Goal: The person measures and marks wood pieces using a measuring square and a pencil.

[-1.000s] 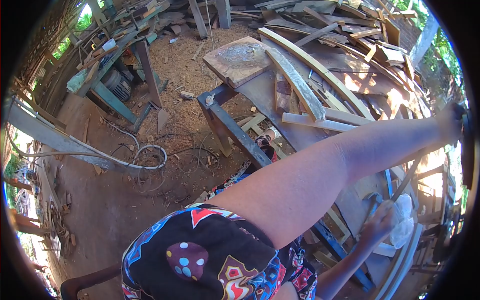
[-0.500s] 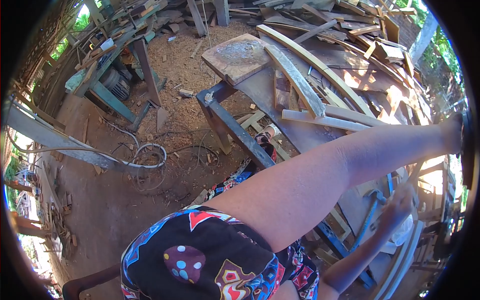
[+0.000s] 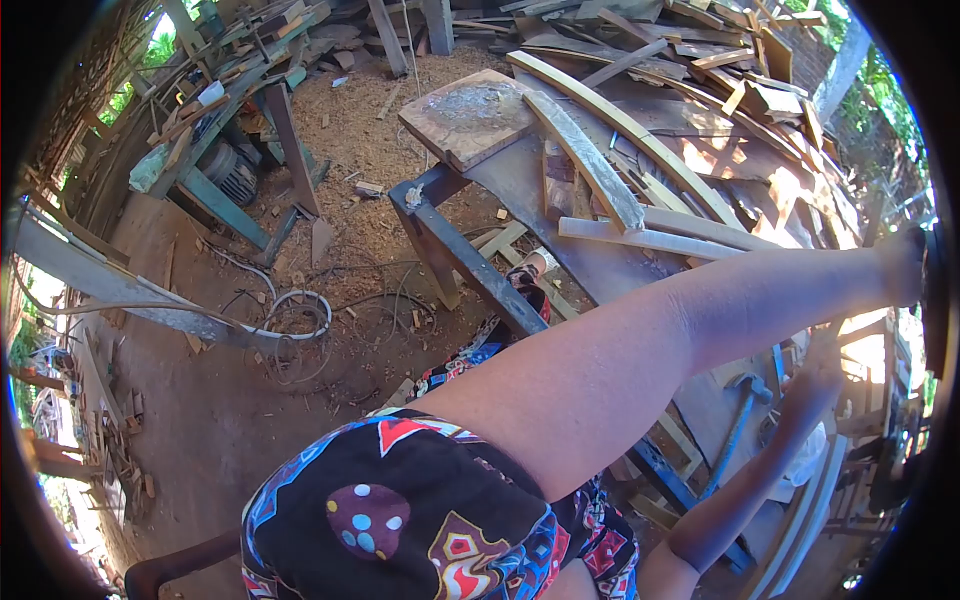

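My left arm (image 3: 600,370) comes out of a black printed sleeve and stretches across to the right. At the right edge my left hand (image 3: 908,265) is dark and cut by the lens border, beside a dark upright shape; its fingers do not show. Lower down, my right hand (image 3: 820,375) is smeared by motion over the right part of the workbench, and I cannot make out what it holds. Close to it on the bench lies a tool with a blue handle (image 3: 732,440) and a hooked head. A clear plastic bag (image 3: 805,455) is just below my right forearm.
The workbench (image 3: 520,190) bears a thick board (image 3: 470,115), curved wooden strips (image 3: 590,165) and straight battens. Scrap wood (image 3: 690,60) is piled behind. At left are a motor (image 3: 228,175) and a coiled white hose (image 3: 300,315) on the sawdust-strewn ground. A dark curved shape (image 3: 180,570) shows bottom left.
My right hand has moved a little up and to the right, showing more of the blue-handled tool. My left arm stays nearly where it was; the view has shifted slightly.
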Tool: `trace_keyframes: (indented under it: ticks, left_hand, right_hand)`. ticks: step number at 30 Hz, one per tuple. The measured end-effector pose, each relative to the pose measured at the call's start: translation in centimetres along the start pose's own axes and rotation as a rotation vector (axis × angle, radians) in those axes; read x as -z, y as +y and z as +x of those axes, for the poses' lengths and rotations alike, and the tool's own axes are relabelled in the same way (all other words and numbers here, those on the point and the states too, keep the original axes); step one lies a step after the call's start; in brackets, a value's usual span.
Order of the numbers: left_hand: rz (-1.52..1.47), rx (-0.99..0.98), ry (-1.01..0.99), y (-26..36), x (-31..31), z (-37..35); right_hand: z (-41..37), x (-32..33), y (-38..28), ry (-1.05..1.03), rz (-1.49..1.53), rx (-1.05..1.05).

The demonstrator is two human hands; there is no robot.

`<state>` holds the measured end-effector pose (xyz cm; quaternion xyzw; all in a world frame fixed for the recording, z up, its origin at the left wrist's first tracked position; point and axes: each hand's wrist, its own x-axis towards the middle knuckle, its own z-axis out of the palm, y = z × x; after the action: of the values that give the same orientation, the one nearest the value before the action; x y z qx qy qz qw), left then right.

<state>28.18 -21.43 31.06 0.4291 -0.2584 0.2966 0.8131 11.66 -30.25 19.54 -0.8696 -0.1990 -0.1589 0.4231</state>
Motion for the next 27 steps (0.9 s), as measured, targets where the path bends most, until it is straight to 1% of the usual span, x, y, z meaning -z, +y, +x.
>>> trace_keyframes:
  ticks: [3,5,6,8,9,11,12,14,17,18,20,21,24,26,27]
  left_hand:
    - [-0.033,0.020,-0.003,0.1,0.4,0.2]
    - [-0.063,0.034,-0.003,0.1,0.8,0.5]
    - [-0.078,0.041,-0.005,0.1,0.9,0.6]
    - [-0.124,0.072,-0.007,-0.4,1.1,0.9]
    - [-0.153,0.091,-0.014,-0.9,0.9,1.0]
    - [-0.247,0.149,-0.022,-2.6,0.4,1.8]
    - [-0.316,0.188,-0.026,-3.5,0.1,2.5]
    - [-0.537,0.304,-0.001,-7.0,-0.7,4.5]
    - [-0.935,0.481,0.060,-11.1,-1.6,6.8]
    - [-1.083,0.502,-0.029,-11.8,-1.6,7.8]
    - [-1.226,0.521,-0.119,-11.2,-1.1,8.4]
    - [-1.183,0.507,-0.116,-10.8,-0.6,8.6]
    - [-1.057,0.467,-0.117,-8.6,0.6,8.6]
    - [-1.019,0.462,-0.115,-8.9,0.4,8.5]
    - [-1.067,0.483,-0.111,-9.1,-0.2,8.3]
  right_hand:
    - [-3.1,-0.5,0.4,0.029,0.018,-0.006]
    - [-5.3,-1.0,5.9,0.040,-0.053,0.181]
    - [-6.5,-0.9,5.3,0.040,-0.053,0.182]
    - [-9.4,-0.6,2.9,-0.005,0.046,-0.109]
    - [-8.7,-0.3,3.3,-0.002,0.044,-0.117]
    - [-5.9,0.3,3.6,-0.043,0.032,-0.030]
    - [-4.4,0.5,2.4,-0.035,0.002,0.016]
    - [-1.0,0.3,0.7,-0.023,0.017,0.006]
    - [-0.1,0.0,0.2,-0.013,0.012,-0.001]
    - [-0.1,-0.2,0.3,-0.008,-0.011,-0.005]
    - [-2.2,-0.1,1.4,-0.030,0.006,-0.021]
    - [-3.8,-0.1,2.0,-0.050,0.022,-0.038]
    - [-8.5,-0.6,3.2,0.006,0.025,-0.009]
    - [-9.8,-0.3,4.4,-0.031,0.026,-0.110]
    - [-9.1,-0.1,4.6,-0.028,0.022,-0.114]
